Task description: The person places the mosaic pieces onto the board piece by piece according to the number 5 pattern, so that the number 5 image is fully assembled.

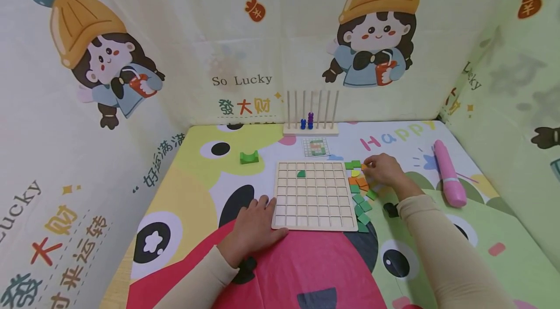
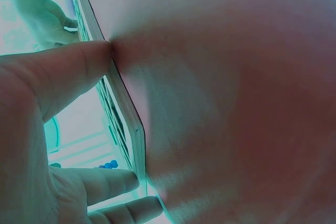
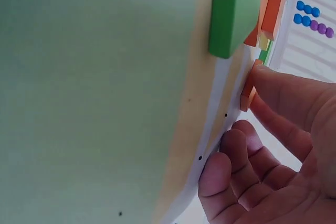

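Observation:
My left hand (image 1: pixel 257 224) touches the lower left corner of a wooden grid board (image 1: pixel 323 202), its thumb along the front edge and its fingers fairly straight. One green quarter-round tile (image 1: pixel 301 173) sits in a cell near the board's top. To the right of the board my right hand (image 1: pixel 386 171) pinches an orange tile (image 3: pixel 249 86) between thumb and index finger, the other fingers curled. Beside that hand lie orange tiles (image 1: pixel 358 181), a yellow tile (image 1: pixel 356 173) and several green tiles (image 1: pixel 361 206). A green block (image 3: pixel 228 17) looms close in the right wrist view.
Behind the board lies a pattern card (image 1: pixel 316 146). A peg rack (image 1: pixel 311 130) with blue and purple beads stands at the back. On the left is a green arched block (image 1: pixel 249 157). A pink cylindrical object (image 1: pixel 448 175) lies at the right.

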Tool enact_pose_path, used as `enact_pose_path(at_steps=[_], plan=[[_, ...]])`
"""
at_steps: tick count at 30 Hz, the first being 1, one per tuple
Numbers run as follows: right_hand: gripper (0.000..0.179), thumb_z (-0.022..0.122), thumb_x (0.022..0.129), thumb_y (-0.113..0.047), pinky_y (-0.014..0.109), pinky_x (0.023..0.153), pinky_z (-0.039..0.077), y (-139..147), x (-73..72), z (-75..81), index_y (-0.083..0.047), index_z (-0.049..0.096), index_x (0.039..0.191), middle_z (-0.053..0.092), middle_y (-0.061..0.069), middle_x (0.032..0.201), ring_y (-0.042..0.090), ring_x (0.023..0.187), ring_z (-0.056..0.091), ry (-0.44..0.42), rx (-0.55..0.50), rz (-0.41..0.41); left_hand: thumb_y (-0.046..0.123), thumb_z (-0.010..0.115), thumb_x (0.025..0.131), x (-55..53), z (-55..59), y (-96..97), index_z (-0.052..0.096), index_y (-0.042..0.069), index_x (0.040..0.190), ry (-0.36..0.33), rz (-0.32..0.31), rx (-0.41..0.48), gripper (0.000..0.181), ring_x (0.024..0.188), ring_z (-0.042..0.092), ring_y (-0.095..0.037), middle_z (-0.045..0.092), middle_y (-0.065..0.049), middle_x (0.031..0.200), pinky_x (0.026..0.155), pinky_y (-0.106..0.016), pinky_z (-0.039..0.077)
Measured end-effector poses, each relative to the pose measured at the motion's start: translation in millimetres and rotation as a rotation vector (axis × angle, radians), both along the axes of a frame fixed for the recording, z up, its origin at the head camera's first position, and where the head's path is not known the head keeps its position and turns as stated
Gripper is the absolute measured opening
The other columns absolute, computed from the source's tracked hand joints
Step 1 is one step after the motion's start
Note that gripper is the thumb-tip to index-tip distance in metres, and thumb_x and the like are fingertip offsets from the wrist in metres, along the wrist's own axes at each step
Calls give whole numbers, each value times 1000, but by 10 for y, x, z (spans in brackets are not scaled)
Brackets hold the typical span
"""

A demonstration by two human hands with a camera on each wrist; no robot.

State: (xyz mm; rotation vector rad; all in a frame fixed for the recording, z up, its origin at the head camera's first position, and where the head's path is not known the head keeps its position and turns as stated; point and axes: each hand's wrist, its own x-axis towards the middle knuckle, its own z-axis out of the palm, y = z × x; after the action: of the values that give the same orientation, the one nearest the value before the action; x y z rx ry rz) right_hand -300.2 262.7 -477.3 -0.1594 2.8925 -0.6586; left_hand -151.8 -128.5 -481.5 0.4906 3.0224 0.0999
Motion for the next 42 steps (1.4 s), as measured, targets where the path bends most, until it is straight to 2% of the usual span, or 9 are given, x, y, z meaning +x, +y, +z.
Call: enact_pose_path(at_steps=[7, 17, 25, 35, 42], plan=[[27, 68, 98, -18, 50, 87, 51, -33, 45, 39, 3, 65, 114, 66, 21, 108, 35, 95, 57, 27, -41, -13, 67, 72, 82, 12, 23, -1, 51, 8, 152, -6, -6, 2, 94, 119, 56, -29, 54, -13, 140, 89, -50, 54], [21, 65, 100, -16, 49, 88, 53, -103, 97, 93, 0, 63, 113, 67, 23, 113, 35, 97, 59, 29, -110, -32, 68, 72, 82, 2, 6, -13, 50, 9, 152, -5, 1, -9, 94, 119, 55, -29, 54, -12, 141, 88, -49, 54], [24, 68, 101, -20, 48, 88, 54, -281, 107, 212, -1, 65, 115, 69, 16, 108, 31, 94, 61, 84, -173, 37, 68, 73, 81, 9, 22, -19, 51, 9, 151, 4, -4, -14, 94, 118, 56, -29, 55, -13, 139, 87, -48, 55], [18, 67, 101, -15, 35, 75, 56, -659, 125, 416, -3, 66, 115, 70, 14, 105, 25, 87, 64, 42, -296, 109, 68, 74, 81, 8, 27, -16, 51, 9, 151, 6, -9, -16, 95, 119, 57, -29, 55, -12, 140, 87, -49, 55], [18, 69, 100, -17, 35, 78, 56, -891, 137, 405, -6, 67, 113, 71, 10, 104, 21, 87, 65, 12, -308, 141, 68, 73, 81, 10, 27, -14, 50, 9, 152, 0, -13, -15, 95, 120, 56, -29, 55, -12, 140, 87, -49, 55]])
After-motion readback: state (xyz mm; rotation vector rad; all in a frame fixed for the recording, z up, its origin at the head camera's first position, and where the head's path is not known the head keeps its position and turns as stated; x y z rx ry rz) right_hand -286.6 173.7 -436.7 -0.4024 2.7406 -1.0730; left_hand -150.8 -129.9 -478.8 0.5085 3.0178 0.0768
